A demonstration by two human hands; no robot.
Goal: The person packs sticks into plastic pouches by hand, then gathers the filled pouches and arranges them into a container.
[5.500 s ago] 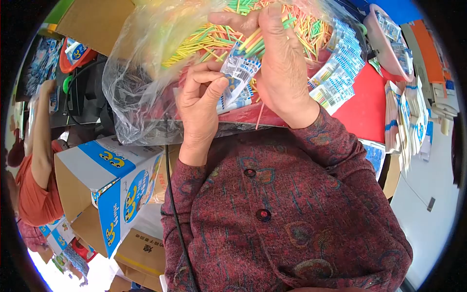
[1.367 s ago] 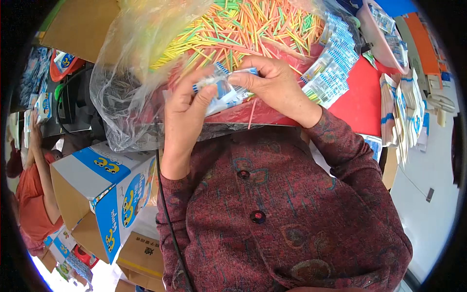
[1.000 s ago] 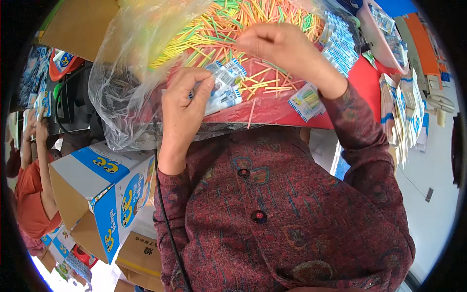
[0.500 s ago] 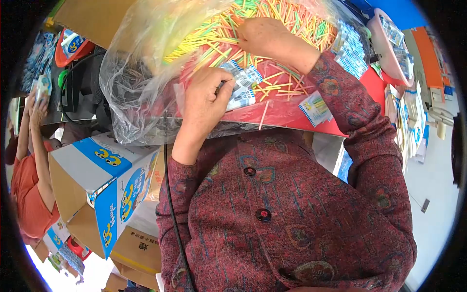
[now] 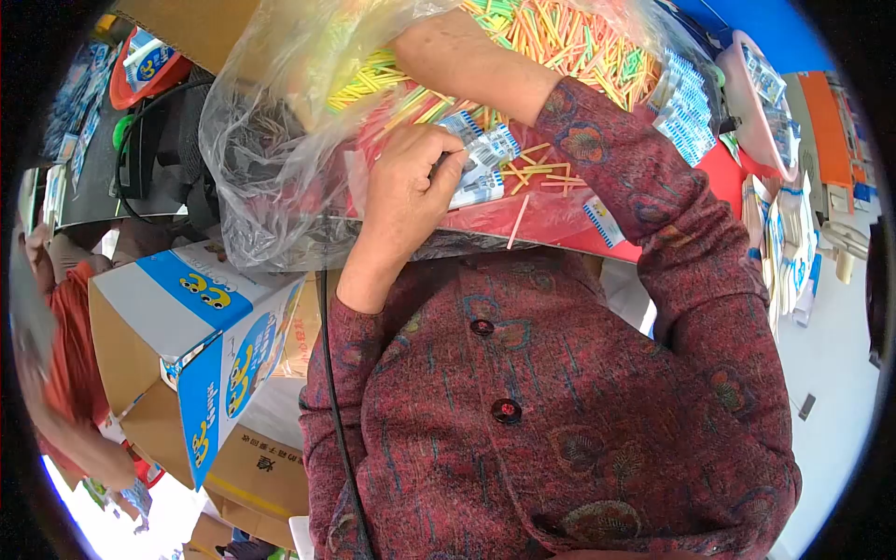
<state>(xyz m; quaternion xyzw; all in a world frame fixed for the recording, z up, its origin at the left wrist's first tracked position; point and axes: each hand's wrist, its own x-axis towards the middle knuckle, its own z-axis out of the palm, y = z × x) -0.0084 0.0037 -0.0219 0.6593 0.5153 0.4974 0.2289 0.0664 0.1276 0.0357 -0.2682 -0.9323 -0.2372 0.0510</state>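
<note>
My left hand (image 5: 411, 182) is closed, thumb against bent forefinger, at the edge of several small blue-and-white packets (image 5: 487, 154) lying on the red surface. My right forearm reaches across the pile of coloured sticks (image 5: 569, 42) toward the upper left. Of my right hand (image 5: 425, 42) only the back and wrist show; its fingers are hidden by the cloudy plastic bag (image 5: 271, 112). A few loose sticks lie right of the packets, and one pale stick (image 5: 518, 221) rests near the front edge. Another packet (image 5: 604, 222) is partly under my right sleeve.
A row of filled packets (image 5: 686, 112) curves along the right. Beyond it are a pink basket (image 5: 742, 103) and stacked flat bags (image 5: 784, 243). An open blue-and-white carton (image 5: 140, 317) stands lower left, a black cable (image 5: 329, 373) hangs down, and a co-worker (image 5: 75, 345) is at far left.
My right hand has gone from the near packets up over the sticks and left, under the plastic. My left hand stays by the packets. One packet now lies apart at the right; the co-worker has shifted.
</note>
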